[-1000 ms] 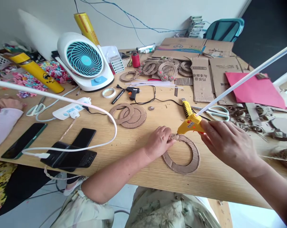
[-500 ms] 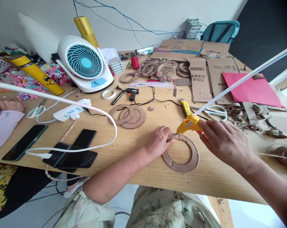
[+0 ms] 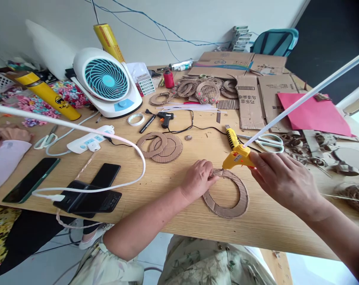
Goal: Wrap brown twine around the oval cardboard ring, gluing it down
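Observation:
On the table in front of me lies a flat cardboard ring. My left hand pinches its upper left edge, with thumb and fingers closed on the cardboard. A yellow hot glue gun is in the grip of my right hand, and a long translucent glue stick slants up and right out of its back. The nozzle points down at the top of the ring, close to my left fingertips; I cannot tell if it touches. Just behind the glue gun rests a yellow utility knife.
White scissors and cardboard scraps lie to the right. Farther left are more cardboard rings, a black glue gun, a power strip and a fan. A white cable loops across the left. Another person's hands rest at far left.
My right hand has shifted the glue gun's nozzle slightly to the right along the ring's top. My left hand keeps its hold on the ring.

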### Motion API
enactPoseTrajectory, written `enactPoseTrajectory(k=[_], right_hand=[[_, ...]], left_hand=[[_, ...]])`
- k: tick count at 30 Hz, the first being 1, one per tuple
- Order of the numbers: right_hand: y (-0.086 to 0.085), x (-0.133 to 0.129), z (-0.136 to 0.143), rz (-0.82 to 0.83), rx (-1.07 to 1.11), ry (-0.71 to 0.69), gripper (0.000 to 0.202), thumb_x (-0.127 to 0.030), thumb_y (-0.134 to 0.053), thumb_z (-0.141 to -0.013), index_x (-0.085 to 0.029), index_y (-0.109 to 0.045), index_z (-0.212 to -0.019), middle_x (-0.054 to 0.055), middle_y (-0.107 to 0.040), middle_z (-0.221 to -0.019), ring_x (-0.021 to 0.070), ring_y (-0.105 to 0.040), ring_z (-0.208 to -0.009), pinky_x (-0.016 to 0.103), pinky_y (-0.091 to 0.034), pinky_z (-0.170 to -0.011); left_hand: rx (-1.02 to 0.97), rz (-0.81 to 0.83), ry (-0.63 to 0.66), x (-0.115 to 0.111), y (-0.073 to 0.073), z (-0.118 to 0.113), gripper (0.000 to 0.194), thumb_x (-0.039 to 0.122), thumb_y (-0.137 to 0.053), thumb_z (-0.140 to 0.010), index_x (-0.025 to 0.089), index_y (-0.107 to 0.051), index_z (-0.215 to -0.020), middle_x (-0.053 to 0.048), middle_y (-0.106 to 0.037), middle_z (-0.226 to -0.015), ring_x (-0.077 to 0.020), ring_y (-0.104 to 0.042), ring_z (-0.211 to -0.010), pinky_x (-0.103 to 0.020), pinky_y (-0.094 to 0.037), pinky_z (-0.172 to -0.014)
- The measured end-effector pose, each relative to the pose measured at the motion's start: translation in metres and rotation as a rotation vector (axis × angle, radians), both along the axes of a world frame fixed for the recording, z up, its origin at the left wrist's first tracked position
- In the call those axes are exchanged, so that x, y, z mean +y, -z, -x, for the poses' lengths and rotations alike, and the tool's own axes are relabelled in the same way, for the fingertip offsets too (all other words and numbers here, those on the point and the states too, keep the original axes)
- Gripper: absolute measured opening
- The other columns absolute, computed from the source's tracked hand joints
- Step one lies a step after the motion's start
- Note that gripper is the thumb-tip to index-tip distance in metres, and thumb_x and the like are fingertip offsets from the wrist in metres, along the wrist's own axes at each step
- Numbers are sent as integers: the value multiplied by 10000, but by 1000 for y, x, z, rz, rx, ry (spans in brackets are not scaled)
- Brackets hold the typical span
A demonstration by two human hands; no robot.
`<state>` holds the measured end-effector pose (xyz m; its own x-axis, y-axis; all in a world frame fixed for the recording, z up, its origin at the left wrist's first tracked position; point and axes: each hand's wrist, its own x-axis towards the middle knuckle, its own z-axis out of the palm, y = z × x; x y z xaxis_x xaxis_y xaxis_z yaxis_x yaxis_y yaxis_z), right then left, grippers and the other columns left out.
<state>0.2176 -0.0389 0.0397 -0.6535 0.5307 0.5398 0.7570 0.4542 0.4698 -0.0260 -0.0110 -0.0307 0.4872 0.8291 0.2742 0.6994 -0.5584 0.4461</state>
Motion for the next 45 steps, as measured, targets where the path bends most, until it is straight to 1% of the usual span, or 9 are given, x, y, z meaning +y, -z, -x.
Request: enactPoseTrajectory(k=[5,13,20,26,31,36,41,45], right_hand=[[1,0,1,8,-7,5,363,-227,-656,-913,-61,-589,-1229,77,-657,-907,190,-533,-770,320,-411,-679],[4,0,-4,28,-18,29,326,-236,-565,-963,-103,-548,-1260,65,-658,-910,183,-546,-751,318,-407,-700],[1,-1,-4,20,-12,47,362,-234,-593,-943,-101,-543,-1276,59,-661,-912,186,-568,-757,319,-427,-692],[2,2,0,12,-14,7,368,-227,-639,-920,-72,-567,-1245,69,-657,-918,184,-549,-769,310,-417,-693],[3,-1,-4,27,-16,11,366,-229,-619,-929,-80,-558,-1257,68,-660,-919,186,-554,-766,317,-428,-702],[3,-2,-5,42,10,30,403,-231,-567,-951,-112,-512,-1332,67,-663,-931,192,-576,-768,325,-432,-706],[6,2,-3,36,4,1,405,-233,-584,-940,-96,-525,-1317,72,-659,-935,193,-561,-777,325,-429,-700],[5,2,-5,62,23,4,432,-226,-585,-937,-118,-516,-1349,62,-662,-936,189,-566,-774,331,-438,-704]], left_hand=[[1,10,-7,0,0,0,376,259,-774,-841,228,-404,-777,-9,-578,-833,-215,-578,-833,-332,-476,-735],[-14,15,3,0,-1,-1,356,263,-761,-854,224,-413,-786,-8,-571,-832,-214,-583,-844,-336,-477,-745],[-18,22,4,0,-1,0,354,259,-757,-855,225,-412,-784,-5,-559,-832,-210,-569,-832,-334,-473,-741],[-9,40,2,0,-2,0,347,264,-749,-862,219,-416,-777,-15,-567,-831,-215,-564,-843,-331,-465,-733],[0,21,6,0,-2,-1,348,259,-766,-849,217,-426,-788,-19,-568,-829,-219,-570,-846,-330,-467,-733],[13,5,6,1,-2,-1,348,276,-764,-853,221,-426,-790,-12,-565,-830,-216,-575,-834,-335,-475,-735],[15,-6,4,0,-1,0,334,284,-753,-865,219,-433,-798,-16,-572,-833,-218,-581,-842,-338,-479,-742],[14,-9,4,0,0,0,328,296,-755,-864,218,-442,-805,-17,-575,-839,-221,-582,-849,-340,-480,-744]])
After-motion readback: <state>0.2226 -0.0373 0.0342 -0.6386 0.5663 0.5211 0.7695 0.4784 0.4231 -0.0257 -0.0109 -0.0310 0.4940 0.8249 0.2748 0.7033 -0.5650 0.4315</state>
